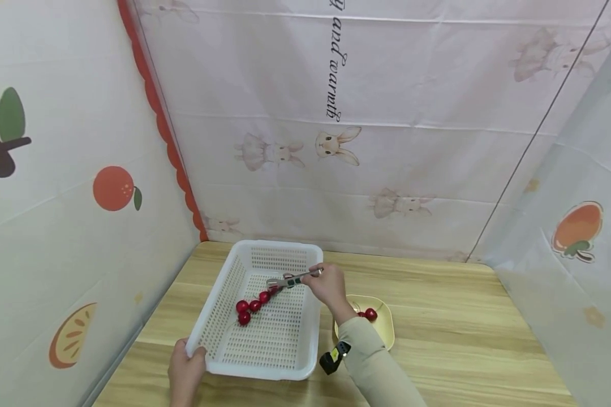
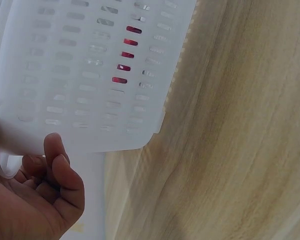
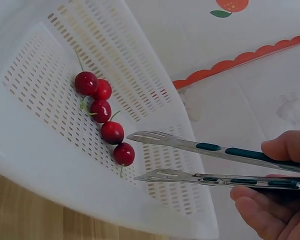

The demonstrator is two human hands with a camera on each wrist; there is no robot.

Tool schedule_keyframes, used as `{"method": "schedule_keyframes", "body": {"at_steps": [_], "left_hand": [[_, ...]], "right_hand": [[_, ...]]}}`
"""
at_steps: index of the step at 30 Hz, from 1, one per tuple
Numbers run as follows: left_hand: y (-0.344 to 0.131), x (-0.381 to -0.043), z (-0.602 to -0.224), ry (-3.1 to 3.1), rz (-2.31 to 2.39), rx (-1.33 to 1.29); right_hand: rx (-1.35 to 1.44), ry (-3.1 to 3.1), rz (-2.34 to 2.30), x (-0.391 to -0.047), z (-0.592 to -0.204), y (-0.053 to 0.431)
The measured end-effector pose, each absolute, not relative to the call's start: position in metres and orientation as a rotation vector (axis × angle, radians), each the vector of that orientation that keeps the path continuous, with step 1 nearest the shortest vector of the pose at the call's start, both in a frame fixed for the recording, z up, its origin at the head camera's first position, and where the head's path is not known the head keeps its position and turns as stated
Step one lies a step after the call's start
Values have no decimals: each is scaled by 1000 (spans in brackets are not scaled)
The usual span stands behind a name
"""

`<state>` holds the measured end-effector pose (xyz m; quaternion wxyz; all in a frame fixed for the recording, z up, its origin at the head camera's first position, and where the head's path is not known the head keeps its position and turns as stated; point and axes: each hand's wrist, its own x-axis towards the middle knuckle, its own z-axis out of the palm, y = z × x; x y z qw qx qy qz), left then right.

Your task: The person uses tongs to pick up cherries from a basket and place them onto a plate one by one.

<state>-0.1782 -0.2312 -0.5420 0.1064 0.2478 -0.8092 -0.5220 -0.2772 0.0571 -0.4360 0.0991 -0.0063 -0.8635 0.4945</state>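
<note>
My right hand (image 1: 328,285) holds a pair of metal tongs (image 3: 180,145) with dark green grips over the white plastic basket (image 1: 313,339). In the right wrist view the tongs' tips stand apart, close beside the nearest cherry (image 3: 124,154), with nothing pinched between them. Several red cherries (image 1: 255,306) lie in a bent row on the basket's perforated floor, some with stems. At the basket's near left corner, my left hand (image 1: 185,367) grips the rim, its fingers curled under the edge in the left wrist view (image 2: 50,185).
Right of the basket, a pale yellow dish (image 1: 385,328) holds red cherries (image 1: 370,314), partly hidden by my right forearm. Both stand on a wood-grain table (image 1: 453,333). Printed wall sheets (image 1: 412,158) enclose the table at the back and sides.
</note>
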Motion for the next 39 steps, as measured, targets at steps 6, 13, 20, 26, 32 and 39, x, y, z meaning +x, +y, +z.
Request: {"method": "schedule_keyframes", "body": {"at_steps": [6,13,20,26,32,39], "left_hand": [[-229,-173,-539,-2376,-1558,684],[-226,-172,-532,-2377,-1574,683],[-222,-170,-523,-2364,-1552,706],[-226,-175,-533,-2364,-1530,681],[-228,-177,-535,-2387,-1561,679],[-226,-173,-529,-2398,-1533,698]], "right_hand": [[-17,-2556,1466,-284,-445,50],[18,-2592,1380,-282,-448,41],[28,-2750,1114,-282,-447,33],[124,-2775,913,-281,-444,28],[198,-2748,877,-279,-442,27],[134,-2737,987,-279,-442,29]]}}
